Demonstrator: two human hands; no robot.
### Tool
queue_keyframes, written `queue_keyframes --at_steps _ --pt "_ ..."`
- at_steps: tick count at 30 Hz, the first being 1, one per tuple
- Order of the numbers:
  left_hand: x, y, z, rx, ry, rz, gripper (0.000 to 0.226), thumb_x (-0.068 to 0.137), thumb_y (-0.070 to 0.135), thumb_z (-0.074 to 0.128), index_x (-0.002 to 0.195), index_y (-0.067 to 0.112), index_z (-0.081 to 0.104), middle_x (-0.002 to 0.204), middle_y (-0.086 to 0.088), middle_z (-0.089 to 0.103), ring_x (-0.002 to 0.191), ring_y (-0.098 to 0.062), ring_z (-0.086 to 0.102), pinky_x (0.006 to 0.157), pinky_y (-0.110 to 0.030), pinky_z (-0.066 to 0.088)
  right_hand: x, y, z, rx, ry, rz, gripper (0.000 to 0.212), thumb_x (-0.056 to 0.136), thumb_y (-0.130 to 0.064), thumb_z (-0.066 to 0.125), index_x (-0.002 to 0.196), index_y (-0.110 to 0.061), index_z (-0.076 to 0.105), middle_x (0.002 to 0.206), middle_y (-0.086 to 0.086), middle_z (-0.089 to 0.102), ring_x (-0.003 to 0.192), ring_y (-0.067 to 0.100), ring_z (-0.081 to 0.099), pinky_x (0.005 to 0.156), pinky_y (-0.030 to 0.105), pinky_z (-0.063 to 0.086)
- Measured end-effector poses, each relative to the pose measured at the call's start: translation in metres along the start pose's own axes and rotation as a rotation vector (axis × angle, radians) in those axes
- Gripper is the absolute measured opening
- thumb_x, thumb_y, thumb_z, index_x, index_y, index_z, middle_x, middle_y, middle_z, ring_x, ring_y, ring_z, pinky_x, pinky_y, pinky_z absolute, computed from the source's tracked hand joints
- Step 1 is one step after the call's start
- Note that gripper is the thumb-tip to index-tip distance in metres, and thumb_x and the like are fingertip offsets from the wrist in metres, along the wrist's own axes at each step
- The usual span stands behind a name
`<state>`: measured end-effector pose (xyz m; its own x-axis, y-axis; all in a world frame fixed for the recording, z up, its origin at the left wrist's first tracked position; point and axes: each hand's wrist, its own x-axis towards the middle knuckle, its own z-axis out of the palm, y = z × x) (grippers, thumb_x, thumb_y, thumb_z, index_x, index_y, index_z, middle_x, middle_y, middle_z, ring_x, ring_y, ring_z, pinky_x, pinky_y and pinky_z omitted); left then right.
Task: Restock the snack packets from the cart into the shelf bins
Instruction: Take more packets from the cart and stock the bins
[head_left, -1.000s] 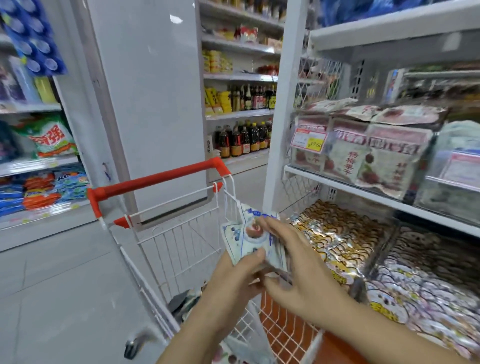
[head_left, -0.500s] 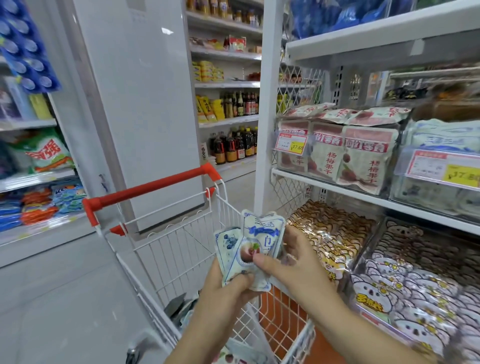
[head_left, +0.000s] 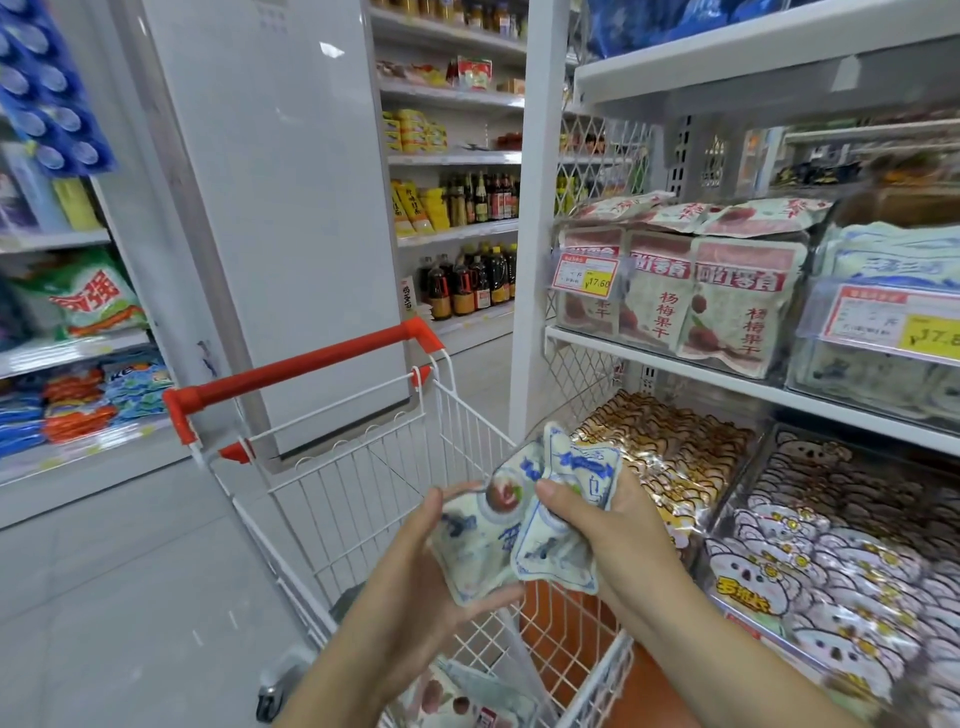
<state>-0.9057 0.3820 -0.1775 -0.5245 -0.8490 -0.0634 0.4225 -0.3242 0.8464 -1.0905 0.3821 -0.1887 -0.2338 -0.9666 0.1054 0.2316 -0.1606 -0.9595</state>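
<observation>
Holding a fanned bundle of blue-and-white snack packets (head_left: 519, 525) in both hands, directly above the basket of the white wire cart (head_left: 363, 467), towards its right wall. Reaching in with both forearms from the near end of the cart, opposite the red handle (head_left: 301, 371).

Cupping the bundle's lower left part in the left hand (head_left: 415, 561): palm turned towards the packets, thumb lying along their upper edge, fingers curling underneath and clasping the bottom corner.

Grasping the bundle's upper right part with the right hand (head_left: 618, 530): thumb pressing on the front of the packets, fingers wrapping round behind them, back of the hand facing away from the cart towards the shelving.

Leaving more packets (head_left: 483, 701) lying flat on the cart's bottom, below the wrists.

Facing, to the right of the cart and higher than the bundle, a clear shelf bin (head_left: 883, 291) of matching pale blue packets with a yellow price tag on its front. Keeping the held bundle just beside a low bin of gold-wrapped snacks (head_left: 670, 452) next to the cart's right wall, not touching it.
</observation>
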Motion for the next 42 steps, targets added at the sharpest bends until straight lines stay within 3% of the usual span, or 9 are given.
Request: queue_keyframes --at_steps 4,10,13,20,27,30,35,40,42 --pt "0.006 0.012 -0.009 0.276 0.093 -0.038 0.054 0.083 0.029 0.082 0.125 0.002 0.062 0.12 -0.023 0.07 0.111 -0.041 0.068 0.097 -0.056 0.054 0.003 0.004 -0.003 -0.103 -0.011 -0.009 0.049 0.073 -0.019 0.088 0.114 -0.013 0.062 0.105 0.009 0.076 0.096 0.033 0.073 0.087 0.059 0.056" --pt "0.002 0.022 -0.027 0.65 0.029 -0.181 0.044 0.079 0.006 0.078 0.116 -0.007 0.058 0.103 -0.019 0.075 0.086 -0.026 0.071 0.08 -0.037 0.054 0.007 0.004 -0.005 -0.305 0.005 -0.022 0.042 0.071 -0.017 0.09 0.103 -0.019 0.062 0.095 0.002 0.077 0.087 0.024 0.075 0.082 0.053 0.059" --pt "0.002 0.006 -0.022 0.584 -0.027 -0.222 0.041 0.093 -0.005 0.062 0.132 0.006 0.056 0.12 -0.016 0.072 0.105 -0.032 0.071 0.092 -0.044 0.057 0.004 0.003 -0.001 -0.417 0.017 -0.028 0.042 0.07 -0.022 0.09 0.1 -0.021 0.061 0.089 -0.003 0.076 0.081 0.015 0.074 0.077 0.046 0.06" --pt "0.011 -0.016 -0.008 0.253 0.244 -0.123 0.032 0.1 0.027 0.056 0.13 0.017 0.059 0.116 -0.012 0.074 0.105 -0.034 0.072 0.095 -0.053 0.054 0.0 0.015 0.005 -0.551 0.049 -0.097 0.037 0.079 -0.046 0.078 0.099 -0.024 0.057 0.078 -0.007 0.069 0.065 -0.003 0.062 0.059 0.011 0.041" --pt "0.023 -0.004 -0.01 0.495 0.244 0.055 0.045 0.083 0.025 0.08 0.123 0.021 0.059 0.107 0.002 0.077 0.096 -0.022 0.075 0.088 -0.044 0.058 0.025 0.019 0.038 -0.385 0.186 -0.15 0.021 0.091 -0.035 0.07 0.097 -0.023 0.055 0.089 0.004 0.071 0.081 0.022 0.071 0.077 0.049 0.056" --pt "0.029 0.014 -0.019 0.5 0.316 0.143 0.04 0.083 0.016 0.079 0.119 0.02 0.062 0.102 0.003 0.078 0.091 -0.019 0.076 0.079 -0.039 0.06 0.038 0.015 0.063 -0.355 0.186 -0.198 0.021 0.095 -0.039 0.063 0.102 -0.023 0.053 0.099 0.006 0.065 0.093 0.02 0.064 0.085 0.036 0.052" --pt "0.036 0.053 -0.07 0.707 0.617 0.411 0.043 0.079 0.014 0.083 0.113 0.027 0.061 0.096 0.011 0.076 0.086 -0.004 0.073 0.073 -0.025 0.058 0.065 0.031 0.083 -0.365 -0.028 -0.116 0.005 0.1 -0.023 0.057 0.102 -0.023 0.052 0.089 0.005 0.068 0.068 0.01 0.064 0.066 0.018 0.048" --pt "0.035 0.063 -0.111 0.942 0.786 0.459 0.052 0.079 0.021 0.082 0.122 0.032 0.056 0.099 0.024 0.067 0.085 0.019 0.061 0.063 -0.005 0.046 0.102 0.111 0.083 -0.937 -0.499 0.174 0.013 0.095 -0.02 0.061 0.108 -0.025 0.061 0.093 -0.002 0.062 0.079 0.016 0.06 0.074 0.032 0.051" --pt "0.035 0.062 -0.117 0.957 0.806 0.461 0.055 0.081 0.02 0.081 0.125 0.034 0.053 0.099 0.028 0.065 0.087 0.02 0.06 0.067 -0.005 0.047 0.115 0.135 0.086 -1.131 -0.687 0.251 0.033 0.097 -0.022 0.061 0.129 -0.017 0.057 0.118 0.001 0.061 0.102 0.016 0.058 0.086 0.025 0.045"
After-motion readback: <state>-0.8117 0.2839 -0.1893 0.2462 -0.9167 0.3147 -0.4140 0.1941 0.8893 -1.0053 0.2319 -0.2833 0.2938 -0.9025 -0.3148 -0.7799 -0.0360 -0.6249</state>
